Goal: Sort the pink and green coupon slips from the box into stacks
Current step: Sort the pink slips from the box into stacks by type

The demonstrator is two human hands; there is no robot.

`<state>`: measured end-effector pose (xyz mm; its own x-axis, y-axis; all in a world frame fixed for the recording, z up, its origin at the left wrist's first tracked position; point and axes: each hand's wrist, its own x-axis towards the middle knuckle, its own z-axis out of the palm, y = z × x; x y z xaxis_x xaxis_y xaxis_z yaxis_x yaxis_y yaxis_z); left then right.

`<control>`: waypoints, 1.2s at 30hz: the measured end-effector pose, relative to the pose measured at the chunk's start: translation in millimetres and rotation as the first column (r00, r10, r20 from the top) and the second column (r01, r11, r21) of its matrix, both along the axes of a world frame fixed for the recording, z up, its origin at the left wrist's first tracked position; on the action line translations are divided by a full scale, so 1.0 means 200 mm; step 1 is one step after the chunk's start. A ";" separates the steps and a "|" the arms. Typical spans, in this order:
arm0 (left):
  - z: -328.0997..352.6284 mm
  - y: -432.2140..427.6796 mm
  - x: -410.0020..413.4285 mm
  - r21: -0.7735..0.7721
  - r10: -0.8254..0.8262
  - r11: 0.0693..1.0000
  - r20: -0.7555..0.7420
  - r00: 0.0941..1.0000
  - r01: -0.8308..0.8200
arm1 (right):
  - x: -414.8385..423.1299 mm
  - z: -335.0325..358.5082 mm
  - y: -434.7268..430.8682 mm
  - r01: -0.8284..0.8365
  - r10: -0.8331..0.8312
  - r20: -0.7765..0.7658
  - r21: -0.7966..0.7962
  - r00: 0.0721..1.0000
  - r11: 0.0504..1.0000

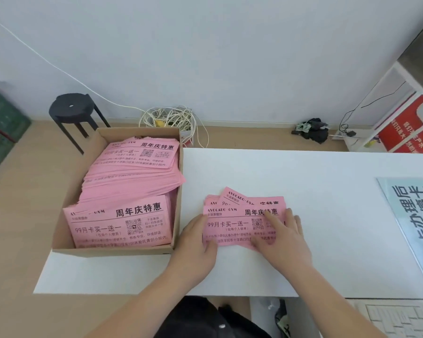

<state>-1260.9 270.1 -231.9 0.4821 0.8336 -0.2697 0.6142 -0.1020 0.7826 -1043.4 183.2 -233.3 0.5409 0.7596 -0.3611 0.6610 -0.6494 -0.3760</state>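
Note:
A cardboard box (pixel 66 230) stands at the left end of the white table (pixel 327 191), filled with pink coupon slips (pixel 122 223) in two untidy piles. A small, slightly fanned stack of pink slips (pixel 232 224) lies on the table right of the box. My left hand (pixel 193 242) rests against the stack's left edge with straight fingers. My right hand (pixel 281 237) lies flat on the stack's right part, fingers spread and pressing down. No green slips show.
A light blue printed sheet (pixel 410 220) lies at the table's right edge. Beyond the table are a black stool (pixel 71 111), a tangle of white cables (pixel 171 120), dark cloth on the floor (pixel 313 130) and a white shelf with red boxes (pixel 405 128).

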 end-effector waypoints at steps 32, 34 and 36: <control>0.11 0.13 0.24 -0.024 0.043 0.999 0.053 0.998 -0.042 | 0.29 0.02 0.11 0.118 -0.065 -0.254 0.199 0.965 0.973; 0.08 0.05 0.24 0.223 -0.140 0.966 0.029 0.990 0.130 | 0.30 0.01 0.10 0.162 -0.081 -0.321 0.235 0.944 0.958; 0.06 -0.01 0.22 0.343 -0.245 0.916 0.061 0.968 0.210 | 0.31 0.00 0.09 0.148 -0.056 -0.342 0.250 0.938 0.957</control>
<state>-1216.4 267.8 -219.2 0.6796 0.7309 0.0623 0.4631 -0.4934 0.7362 -981.2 200.4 -234.2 0.5067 0.7997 -0.3221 0.4059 -0.5509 -0.7292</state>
